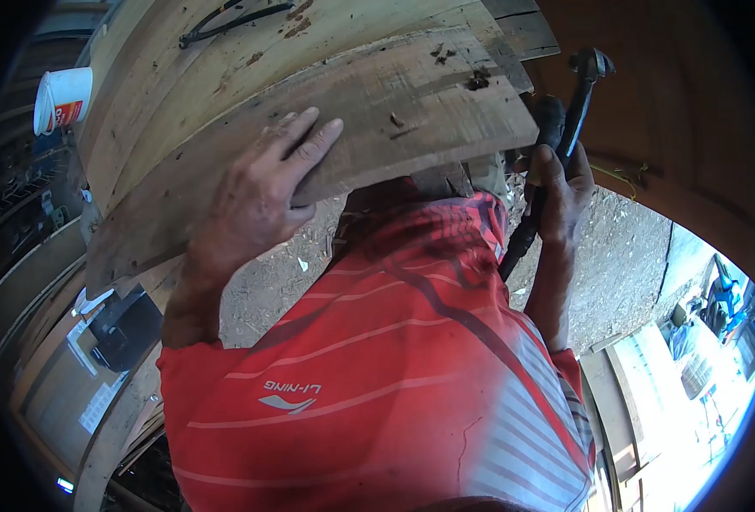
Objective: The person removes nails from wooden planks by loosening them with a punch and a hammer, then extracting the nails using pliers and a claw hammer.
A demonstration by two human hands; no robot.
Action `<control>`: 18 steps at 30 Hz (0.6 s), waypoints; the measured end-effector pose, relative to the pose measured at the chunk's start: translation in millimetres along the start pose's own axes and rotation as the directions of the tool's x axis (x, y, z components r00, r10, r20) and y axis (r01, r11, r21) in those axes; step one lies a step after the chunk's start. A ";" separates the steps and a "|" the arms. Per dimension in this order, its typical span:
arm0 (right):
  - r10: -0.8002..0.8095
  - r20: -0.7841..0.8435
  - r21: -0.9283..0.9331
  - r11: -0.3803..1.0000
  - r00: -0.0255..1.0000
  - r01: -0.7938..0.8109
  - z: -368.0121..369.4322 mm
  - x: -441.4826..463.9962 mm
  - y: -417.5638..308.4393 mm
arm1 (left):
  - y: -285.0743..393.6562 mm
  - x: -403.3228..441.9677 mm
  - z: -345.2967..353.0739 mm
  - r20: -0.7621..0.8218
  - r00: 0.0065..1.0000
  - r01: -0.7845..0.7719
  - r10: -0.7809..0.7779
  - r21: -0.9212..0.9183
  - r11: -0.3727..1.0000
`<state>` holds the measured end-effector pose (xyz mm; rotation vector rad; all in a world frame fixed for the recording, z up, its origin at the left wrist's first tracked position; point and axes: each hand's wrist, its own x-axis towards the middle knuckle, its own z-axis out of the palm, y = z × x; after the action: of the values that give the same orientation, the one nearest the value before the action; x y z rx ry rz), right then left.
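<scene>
A long grey-brown plank [369, 111] lies aslant over a paler wooden surface [224, 64], with dark knots near its right end. My left hand [262, 179] rests on the plank near its front edge, fingers apart and pointing up and right. Beyond the plank's right end, my right hand [559, 188] is wrapped round a hammer [579, 111], its metal head upward and its dark handle running down beside my red shirt. Another dark, rounded object [550, 119] is next to the hammer; what it is cannot be made out.
Pincers [232, 24] lie at the top of the pale surface. A white bucket [63, 101] stands at the upper left. A brown wooden panel [667, 94] is at the right. Boards [642, 392] lie at the lower right, above debris-strewn ground [625, 247].
</scene>
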<state>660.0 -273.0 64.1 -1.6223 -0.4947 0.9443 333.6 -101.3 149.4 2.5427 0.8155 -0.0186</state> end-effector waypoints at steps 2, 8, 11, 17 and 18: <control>-0.079 -0.043 -0.004 0.997 0.996 0.079 4.7 8.5 1.3 | -15.0 14.1 -39.1 -0.008 0.998 0.057 -0.057 -0.049 0.997; -0.028 -0.022 -0.001 1.000 0.999 0.028 1.3 6.5 12.1 | -91.5 78.1 -97.4 -0.088 0.961 0.263 -0.262 -0.001 0.965; 0.047 -0.028 -0.007 0.999 0.998 -0.047 1.8 -2.7 7.7 | -105.3 97.7 -112.1 -0.039 0.964 0.263 -0.265 -0.038 0.964; 0.101 -0.038 0.003 0.995 0.994 -0.101 4.0 1.9 14.9 | -130.3 119.5 -117.3 0.021 0.970 0.243 -0.243 -0.172 0.955; 0.102 -0.040 -0.020 0.995 0.994 -0.103 5.4 2.6 14.7 | -130.0 121.9 -118.7 0.032 0.968 0.250 -0.248 -0.152 0.956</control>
<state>654.9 -271.8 49.1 -1.6959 -0.3998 0.9842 347.1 109.9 181.1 2.2784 1.0843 -0.0502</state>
